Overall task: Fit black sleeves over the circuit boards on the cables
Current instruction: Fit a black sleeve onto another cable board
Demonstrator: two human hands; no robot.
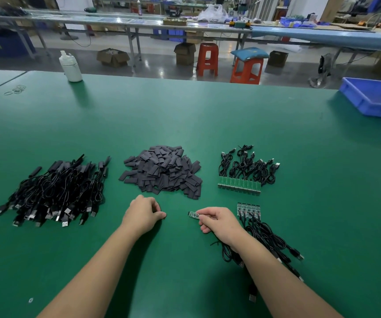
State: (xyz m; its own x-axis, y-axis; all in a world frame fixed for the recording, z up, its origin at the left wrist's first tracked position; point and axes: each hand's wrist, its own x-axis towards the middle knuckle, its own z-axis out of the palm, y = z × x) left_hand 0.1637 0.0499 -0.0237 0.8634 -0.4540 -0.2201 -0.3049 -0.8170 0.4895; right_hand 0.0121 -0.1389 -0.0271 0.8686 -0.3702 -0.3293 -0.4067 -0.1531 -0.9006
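Pinching a circuit board (193, 214) in my right hand (219, 222), I rest my left hand (142, 213) curled on the counter (185, 115), fingertips apparently nipping something dark. Beyond lies the sleeve pile (163, 172). Far right, a blue bin (373, 97), contents hidden.

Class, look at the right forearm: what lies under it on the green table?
Loops of black cable run beneath the right forearm, from the boards toward USB plugs. The stretch beneath the arm is hidden.
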